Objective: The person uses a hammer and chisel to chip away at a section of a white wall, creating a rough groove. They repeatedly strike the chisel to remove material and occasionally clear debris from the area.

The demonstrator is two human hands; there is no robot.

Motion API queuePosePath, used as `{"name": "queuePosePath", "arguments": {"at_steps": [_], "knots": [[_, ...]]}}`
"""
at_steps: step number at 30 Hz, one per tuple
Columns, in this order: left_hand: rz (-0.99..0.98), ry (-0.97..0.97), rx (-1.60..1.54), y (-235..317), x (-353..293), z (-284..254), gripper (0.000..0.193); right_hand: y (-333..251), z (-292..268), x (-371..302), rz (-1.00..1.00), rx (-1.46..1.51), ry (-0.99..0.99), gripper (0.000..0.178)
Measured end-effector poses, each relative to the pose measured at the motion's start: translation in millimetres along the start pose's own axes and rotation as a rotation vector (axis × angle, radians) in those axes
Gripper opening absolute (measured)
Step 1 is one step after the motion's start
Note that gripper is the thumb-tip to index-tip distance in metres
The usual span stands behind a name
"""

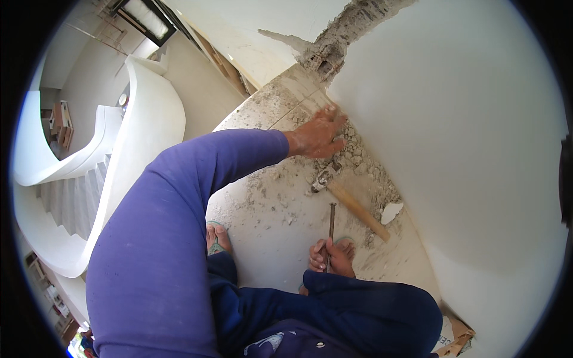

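Observation:
My left hand (316, 137) reaches forward from a blue sleeve and lies flat, fingers spread, on a heap of grey rubble (358, 158) at the foot of a white wall (465, 149). It holds nothing. Just below the hand a hammer (352, 203) with a wooden handle lies on the dusty floor, its metal head toward the hand. A long steel chisel (331, 224) lies beside it, its near end at my right foot (331, 258). My right hand is out of view.
A rough channel (334, 42) is broken into the wall above the rubble. A white plaster chunk (391, 212) lies by the hammer handle. A curved white staircase (77, 197) drops away on the left. Torn cardboard (456, 334) sits at the lower right.

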State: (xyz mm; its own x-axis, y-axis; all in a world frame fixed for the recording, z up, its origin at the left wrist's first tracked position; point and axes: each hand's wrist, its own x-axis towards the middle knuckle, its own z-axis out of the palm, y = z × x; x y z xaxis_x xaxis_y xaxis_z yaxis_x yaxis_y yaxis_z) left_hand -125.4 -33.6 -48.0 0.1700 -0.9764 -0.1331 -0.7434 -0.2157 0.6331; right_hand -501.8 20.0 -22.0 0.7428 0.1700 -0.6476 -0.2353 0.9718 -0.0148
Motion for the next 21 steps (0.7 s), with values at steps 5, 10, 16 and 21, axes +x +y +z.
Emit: {"name": "queuePosePath", "arguments": {"at_steps": [5,10,16,21], "knots": [[0.273,-0.069,-0.364,8.3,-28.1,-9.6,0.043,4.9,17.0,2.3,-0.005,-0.027,0.06,0.053],[0.178,0.008,-0.205,35.0,-39.3,-50.7,0.043,-9.7,15.9,-1.6,-0.1,-0.243,0.068,0.057],[0.109,-0.205,-0.447,51.6,-109.7,-60.1,0.064,-74.6,104.8,1.4,-0.313,-0.731,0.171,0.047],[0.053,-0.079,-0.872,92.6,-120.9,-95.3,0.072,-120.4,217.9,-6.8,-0.439,-1.553,0.206,0.035]]}}
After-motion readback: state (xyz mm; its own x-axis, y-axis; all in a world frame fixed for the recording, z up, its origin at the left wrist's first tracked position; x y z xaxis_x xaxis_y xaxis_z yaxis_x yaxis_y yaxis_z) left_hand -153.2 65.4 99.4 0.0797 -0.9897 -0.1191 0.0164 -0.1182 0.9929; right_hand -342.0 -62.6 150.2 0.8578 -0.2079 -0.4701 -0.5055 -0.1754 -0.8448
